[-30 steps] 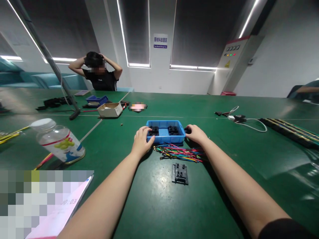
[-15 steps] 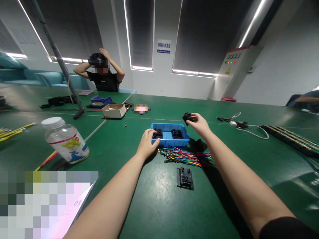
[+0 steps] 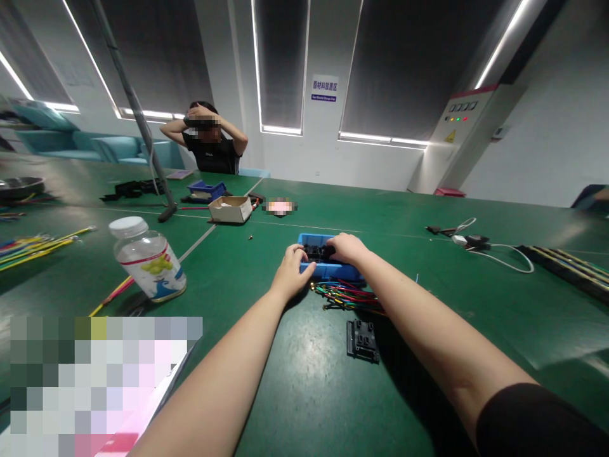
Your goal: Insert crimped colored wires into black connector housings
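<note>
A small blue plastic bin (image 3: 333, 271) lies on the green table in front of me, with black plastic parts (image 3: 313, 252) inside. My left hand (image 3: 288, 277) grips the bin's left end, thumb at the front wall and fingers curled over the rim by the parts. From the right, my right hand (image 3: 349, 248) reaches down into the bin, its fingers closed on a black plastic part that they mostly cover. A bundle of coloured wires (image 3: 345, 297) with brass ends lies just before the bin. Nearer to me sits another black plastic part (image 3: 363, 341).
At left stand a clear jar with a white lid (image 3: 148, 260) and a metal pole (image 3: 137, 120). An open white box (image 3: 230, 209) lies beyond the bin. White cables (image 3: 504, 254) are at right. Across the table sits a person (image 3: 214, 143), hands raised to the head.
My right hand has brought the black plastic part left and down into the bin. My left hand stays at the bin's left end. The view has turned slightly left.
</note>
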{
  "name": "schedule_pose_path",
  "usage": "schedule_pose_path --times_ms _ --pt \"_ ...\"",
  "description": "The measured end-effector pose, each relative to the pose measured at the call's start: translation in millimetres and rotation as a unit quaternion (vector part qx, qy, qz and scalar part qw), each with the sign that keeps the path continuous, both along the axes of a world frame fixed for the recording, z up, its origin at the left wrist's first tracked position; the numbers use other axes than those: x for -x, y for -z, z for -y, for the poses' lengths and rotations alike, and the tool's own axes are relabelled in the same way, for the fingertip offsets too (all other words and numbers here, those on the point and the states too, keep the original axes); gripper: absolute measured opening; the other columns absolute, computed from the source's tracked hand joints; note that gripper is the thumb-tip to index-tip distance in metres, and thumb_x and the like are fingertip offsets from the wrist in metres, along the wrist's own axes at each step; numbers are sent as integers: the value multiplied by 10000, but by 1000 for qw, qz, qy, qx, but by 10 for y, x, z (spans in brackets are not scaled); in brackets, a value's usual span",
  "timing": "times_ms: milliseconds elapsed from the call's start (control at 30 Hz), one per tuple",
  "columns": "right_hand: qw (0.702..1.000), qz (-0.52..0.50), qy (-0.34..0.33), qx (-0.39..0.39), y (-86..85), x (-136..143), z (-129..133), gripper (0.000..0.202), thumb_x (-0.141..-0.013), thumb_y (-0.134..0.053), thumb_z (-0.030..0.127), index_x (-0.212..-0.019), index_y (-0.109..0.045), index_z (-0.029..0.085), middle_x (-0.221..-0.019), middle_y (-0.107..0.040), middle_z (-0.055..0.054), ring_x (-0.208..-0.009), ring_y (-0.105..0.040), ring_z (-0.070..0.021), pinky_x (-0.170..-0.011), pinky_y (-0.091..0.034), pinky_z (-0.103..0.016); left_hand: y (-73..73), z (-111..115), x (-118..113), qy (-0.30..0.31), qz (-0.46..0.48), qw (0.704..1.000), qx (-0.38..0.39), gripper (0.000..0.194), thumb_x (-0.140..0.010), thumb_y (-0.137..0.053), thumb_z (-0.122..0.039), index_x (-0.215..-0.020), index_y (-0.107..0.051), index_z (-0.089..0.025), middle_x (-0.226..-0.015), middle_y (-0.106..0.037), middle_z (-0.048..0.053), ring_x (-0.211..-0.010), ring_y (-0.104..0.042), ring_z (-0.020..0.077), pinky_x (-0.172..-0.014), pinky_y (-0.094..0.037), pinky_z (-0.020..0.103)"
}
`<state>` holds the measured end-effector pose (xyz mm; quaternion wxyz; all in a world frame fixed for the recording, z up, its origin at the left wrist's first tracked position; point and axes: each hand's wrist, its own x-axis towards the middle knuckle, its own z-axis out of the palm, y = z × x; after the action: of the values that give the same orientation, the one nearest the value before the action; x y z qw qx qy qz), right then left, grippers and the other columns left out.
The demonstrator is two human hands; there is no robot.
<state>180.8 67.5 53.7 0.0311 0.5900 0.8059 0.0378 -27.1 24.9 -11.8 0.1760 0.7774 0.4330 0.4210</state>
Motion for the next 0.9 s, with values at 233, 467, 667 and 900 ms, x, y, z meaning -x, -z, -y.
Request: schedule_pose_path --times_ms 233,467,667,900 --pt "997 -56 20 -58 -26 -30 77 350 -957 -585 379 -1251 -586 190 -1277 -594 -96 -1072 -617 -215 -904 -544 -437 -2 3 -3 -2 0 1000 1 166 -869 -568 -359 -882 -493 -211 -1284 -452 134 -1261 -502 275 -1120 -400 461" --pt "975 -159 147 -49 -151 -972 413 320 -919 -505 245 -1186 -667 171 -1136 -703 -89 -1030 -655 -205 -931 -510 -323 8 -8 0 -2 -1 1000 -1 165 -869 -571 -361 -869 -487 -219 -1282 -455 125 -1282 -484 260 -1133 -388 448" --pt "955 -209 197 68 63 -1560 714 489 -721 -746 426 -1147 -689 194 -1063 -732 -82 -894 -700 -202 -789 -549 -289 28 -44 9 5 -2 1000 -4 177 -870 -563 -382 -881 -501 -217 -1275 -448 125 -1304 -452 257 -1149 -360 449" --pt "941 -249 195 117 27 -1618 706 295 -599 -785 225 -889 -745 189 -722 -715 -10 -645 -669 -164 -612 -536 -253 17 -50 17 5 -3 1000 -11 186 -871 -547 -399 -892 -513 -218 -1252 -460 120 -1305 -445 268 -1144 -368 483"
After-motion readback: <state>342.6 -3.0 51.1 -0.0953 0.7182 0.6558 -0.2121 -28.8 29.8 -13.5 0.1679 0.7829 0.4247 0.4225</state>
